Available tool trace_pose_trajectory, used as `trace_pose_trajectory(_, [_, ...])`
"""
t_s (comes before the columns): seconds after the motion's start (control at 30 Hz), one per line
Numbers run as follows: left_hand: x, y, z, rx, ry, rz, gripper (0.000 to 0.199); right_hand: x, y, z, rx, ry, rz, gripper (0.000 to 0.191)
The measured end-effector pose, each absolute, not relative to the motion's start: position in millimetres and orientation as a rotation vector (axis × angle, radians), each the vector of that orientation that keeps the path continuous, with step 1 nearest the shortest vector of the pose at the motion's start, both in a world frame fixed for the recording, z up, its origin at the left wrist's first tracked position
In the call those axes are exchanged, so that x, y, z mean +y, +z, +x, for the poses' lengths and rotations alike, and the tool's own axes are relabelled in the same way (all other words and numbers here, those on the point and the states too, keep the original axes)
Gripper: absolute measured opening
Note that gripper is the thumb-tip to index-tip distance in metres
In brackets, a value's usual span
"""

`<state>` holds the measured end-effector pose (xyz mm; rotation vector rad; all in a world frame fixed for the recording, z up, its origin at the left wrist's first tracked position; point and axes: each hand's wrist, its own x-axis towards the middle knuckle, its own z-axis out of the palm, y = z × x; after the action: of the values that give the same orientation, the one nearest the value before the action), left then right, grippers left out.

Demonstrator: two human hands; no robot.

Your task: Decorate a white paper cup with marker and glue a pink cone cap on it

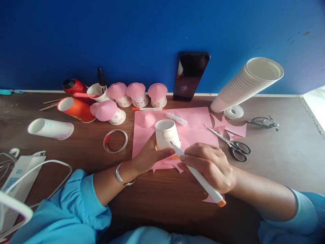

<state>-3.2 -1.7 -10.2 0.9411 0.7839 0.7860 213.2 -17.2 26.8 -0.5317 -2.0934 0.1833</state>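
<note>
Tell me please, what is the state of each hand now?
Left hand: holding the white cup with yellow outline.
Right hand: closed on a white marker.

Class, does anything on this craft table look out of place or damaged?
Nothing looks spilled or broken. The pink paper offcuts look untidy, scattered beside the scissors; one scrap lies apart, partly hidden behind the held marker.

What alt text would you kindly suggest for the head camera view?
A left hand holds a white paper cup while the right hand points a white marker at its side, near a yellow outline. Pink paper lies below; decorated cups with pink cone tops sit beyond.
</note>
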Motion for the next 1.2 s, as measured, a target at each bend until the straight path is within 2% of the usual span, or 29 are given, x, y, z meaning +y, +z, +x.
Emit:
trace_pose_trajectory(0.33, [-0.8,-3.4,0.2,0.867,0.77,1.035,0.065,-14.9,29.3,211.4,-2.17,0.192,-0.54,0.033])
trace_pose_trajectory(0.63, [-1.7,-2.3,-0.2,0.9,0.755,1.052,0.073,-14.1,29.7,209.5,-2.165,0.185,-0.532,0.028])
trace_pose_trajectory(0.73, [-1.9,-1.9,0.5,0.865,0.764,1.027,0.07,-14.1,29.2,210.2,-2.16,0.186,-0.533,0.032])
trace_pose_trajectory(0.93, [-1.4,-0.5,1.1,0.794,0.746,0.965,0.045,-13.6,30.3,212.2,-2.148,0.14,-0.568,0.025])
trace_pose_trajectory(1.07, [-1.2,-3.3,-0.1,0.789,0.765,0.95,0.042,-13.2,28.0,213.3,-2.124,0.101,-0.605,0.021])
trace_pose_trajectory(1.2, [-1.0,-7.0,-0.4,0.769,0.807,0.941,0.037,-13.1,24.1,214.1,-2.098,0.117,-0.625,0.025])
